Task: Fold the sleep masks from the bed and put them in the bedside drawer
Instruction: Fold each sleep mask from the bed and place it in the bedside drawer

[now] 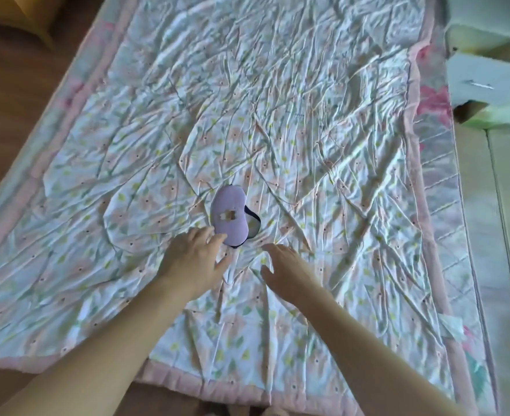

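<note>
A lilac sleep mask [229,216] with a small pale patch lies flat on the bed's wrinkled floral quilt [307,130], its dark strap looping out on the right side. My left hand [195,259] hovers just below the mask, fingers spread, fingertips touching or nearly touching its lower edge. My right hand [288,273] is open over the quilt, a little to the right of and below the mask, apart from it. Neither hand holds anything.
The quilt has a pink border [421,205] and covers most of the bed. Wooden floor [16,85] shows at the left. A white bedside unit [487,82] stands at the upper right, past the bed's right edge, with pale fabric beside it.
</note>
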